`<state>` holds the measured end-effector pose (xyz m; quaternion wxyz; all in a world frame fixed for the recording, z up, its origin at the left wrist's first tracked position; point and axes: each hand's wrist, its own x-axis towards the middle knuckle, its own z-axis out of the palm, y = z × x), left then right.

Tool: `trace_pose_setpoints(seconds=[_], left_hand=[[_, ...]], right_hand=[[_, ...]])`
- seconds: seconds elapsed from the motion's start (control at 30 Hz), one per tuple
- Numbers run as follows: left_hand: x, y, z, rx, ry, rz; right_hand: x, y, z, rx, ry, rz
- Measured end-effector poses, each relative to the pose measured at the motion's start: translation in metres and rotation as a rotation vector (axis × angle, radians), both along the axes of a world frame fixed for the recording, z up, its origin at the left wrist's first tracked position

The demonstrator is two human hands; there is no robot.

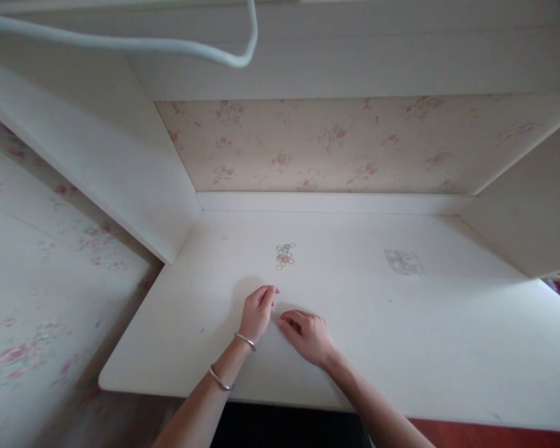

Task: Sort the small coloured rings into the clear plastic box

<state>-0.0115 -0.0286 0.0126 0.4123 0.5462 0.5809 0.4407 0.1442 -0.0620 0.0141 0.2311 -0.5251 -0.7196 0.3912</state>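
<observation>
My left hand (pixel 259 309) is closed, its thumb and fingers pressed together just in front of the rubber bands. Whether anything small is inside it is hidden. Two silver bangles (pixel 245 341) circle that forearm. My right hand (pixel 308 335) rests palm down on the desk, its fingers curled in toward the thumb, and no object shows in it. Beyond both hands lies a small loose heap of thin coloured rings that look like rubber bands (pixel 284 257), some greenish, others yellow-brown. Neither hand touches the heap.
The white desk (pixel 448 348) has a raised back edge and side panels. A flat clear plastic bag (pixel 404 262) lies to the right. One pale ring (pixel 224 238) sits apart at the left. A white cable (pixel 121 43) hangs across the upper left.
</observation>
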Motion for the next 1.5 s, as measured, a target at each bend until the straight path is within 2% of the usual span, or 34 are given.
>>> trace_pose_setpoints(seconds=[0.13, 0.23, 0.33, 0.43, 0.53, 0.6, 0.67, 0.73, 0.8, 0.87, 0.93, 1.0, 1.1, 1.3, 1.5], left_hand=[[0.012, 0.0, 0.014, 0.073, -0.036, 0.018], [0.017, 0.0, 0.023, 0.13, -0.026, 0.052], [0.018, 0.0, 0.029, 0.149, -0.011, 0.056], [0.018, -0.002, 0.033, 0.155, 0.037, 0.045], [0.018, -0.002, 0.034, 0.203, 0.12, 0.018], [0.015, 0.003, 0.032, 0.255, 0.198, -0.018], [0.007, 0.016, 0.027, 0.297, 0.303, -0.055], [-0.008, 0.037, 0.02, 0.308, 0.429, -0.044], [-0.03, 0.063, 0.012, 0.303, 0.591, 0.027], [-0.056, 0.09, 0.006, 0.266, 0.749, 0.092], [-0.081, 0.114, 0.001, 0.207, 0.889, 0.14], [-0.102, 0.133, -0.001, 0.124, 1.016, 0.173], [-0.118, 0.149, -0.005, 0.014, 1.104, 0.172], [-0.107, 0.155, -0.015, 0.025, 1.065, 0.081], [-0.06, 0.142, -0.027, 0.093, 0.931, -0.109]], right_hand=[[-0.022, -0.013, 0.009, -0.356, 0.648, 0.152], [-0.042, -0.023, 0.011, -0.464, 0.927, 0.171], [-0.054, -0.032, 0.013, -0.574, 0.977, 0.156], [-0.06, -0.038, 0.016, -0.673, 0.945, 0.215], [-0.065, -0.04, 0.016, -0.699, 0.923, 0.286], [-0.065, -0.038, 0.013, -0.679, 0.897, 0.33], [-0.06, -0.033, 0.007, -0.612, 0.813, 0.313], [-0.047, -0.026, -0.001, -0.491, 0.672, 0.186], [-0.027, -0.018, -0.011, -0.332, 0.52, -0.021], [-0.004, -0.012, -0.021, -0.165, 0.384, -0.23], [0.016, -0.009, -0.028, -0.034, 0.295, -0.38], [0.028, -0.01, -0.033, 0.039, 0.251, -0.439], [0.03, -0.012, -0.034, 0.078, 0.228, -0.408], [0.02, -0.008, -0.025, 0.122, 0.18, -0.301], [0.022, -0.005, -0.025, 0.113, 0.179, -0.298]])
